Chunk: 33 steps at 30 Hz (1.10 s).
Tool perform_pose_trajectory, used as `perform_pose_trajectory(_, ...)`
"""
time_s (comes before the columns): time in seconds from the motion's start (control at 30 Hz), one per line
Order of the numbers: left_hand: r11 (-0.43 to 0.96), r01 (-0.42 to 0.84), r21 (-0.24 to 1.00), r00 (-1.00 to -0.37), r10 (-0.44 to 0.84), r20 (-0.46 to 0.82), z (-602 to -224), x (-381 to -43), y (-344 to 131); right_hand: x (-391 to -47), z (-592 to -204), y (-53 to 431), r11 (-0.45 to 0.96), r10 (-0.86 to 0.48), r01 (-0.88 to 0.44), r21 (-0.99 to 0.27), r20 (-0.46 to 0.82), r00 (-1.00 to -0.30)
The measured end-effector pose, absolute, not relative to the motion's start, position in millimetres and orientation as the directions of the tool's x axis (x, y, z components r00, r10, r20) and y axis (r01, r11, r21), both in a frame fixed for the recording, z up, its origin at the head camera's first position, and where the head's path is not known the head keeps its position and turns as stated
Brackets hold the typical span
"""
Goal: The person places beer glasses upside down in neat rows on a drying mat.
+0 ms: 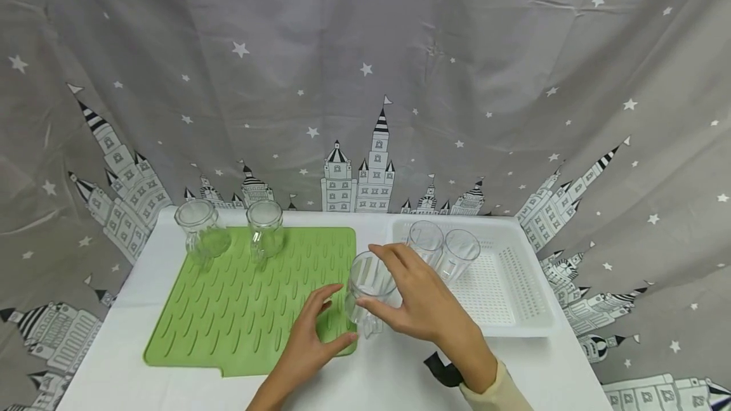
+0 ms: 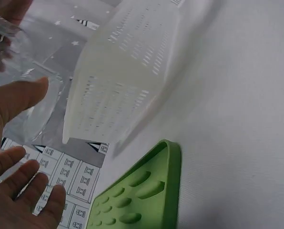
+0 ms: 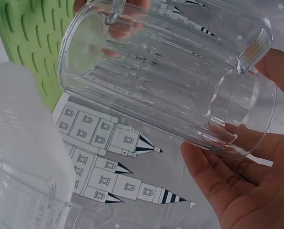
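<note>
Between both hands is a clear glass mug (image 1: 361, 303) with a handle, held up near the right edge of the green mat. My right hand (image 1: 425, 303) grips it round the rim end, thumb on one side and fingers on the other. To the left of the mug is my left hand (image 1: 311, 338), thumb and fingers spread and nothing gripped. The left wrist view has the left thumb (image 2: 25, 95) overlapping the mug, its other fingers (image 2: 37, 191) apart from the glass. In the right wrist view the mug (image 3: 151, 86) lies tilted, with left fingertips partly seen behind its base.
Two glass mugs (image 1: 265, 230) stand at the back left of the green ridged mat (image 1: 245, 309). At the right, a white perforated basket (image 1: 533, 297) holds two more clear glasses (image 1: 459, 252). A black strip (image 1: 444, 370) lies by the right wrist. A grey castle-print curtain (image 1: 365, 30) hangs behind the table.
</note>
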<state>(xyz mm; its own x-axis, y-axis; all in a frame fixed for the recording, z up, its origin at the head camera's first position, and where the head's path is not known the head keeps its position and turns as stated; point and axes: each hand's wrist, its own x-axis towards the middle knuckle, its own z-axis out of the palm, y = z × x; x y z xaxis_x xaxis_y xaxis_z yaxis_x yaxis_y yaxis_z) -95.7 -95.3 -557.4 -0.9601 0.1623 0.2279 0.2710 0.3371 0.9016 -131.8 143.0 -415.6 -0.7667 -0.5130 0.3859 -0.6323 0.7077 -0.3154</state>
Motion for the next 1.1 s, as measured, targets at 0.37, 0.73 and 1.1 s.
perform_pose_trajectory(0.37, 0.287, 0.202, 0.936, -0.962, 0.239, 0.134, -553.2, -102.4, -83.6, -128.6, -421.3, 137.1, 0.623, -0.596, -0.707, -0.335, 0.381, -0.706)
perform_pose_trajectory(0.73, 0.227, 0.136, 0.964, -0.964, 0.256, 0.076, -551.3, -100.5, -90.2, -126.0, -422.2, 133.2, 0.602, -0.621, -0.731, -0.322, 0.386, -0.682)
perform_pose_trajectory(1.1, 0.312, 0.179, 0.933, -0.97, 0.213, 0.114, -549.2, -97.6, -102.8, -129.1, -426.2, 148.5, 0.558, -0.591, -0.621, -0.55, 0.261, -0.763)
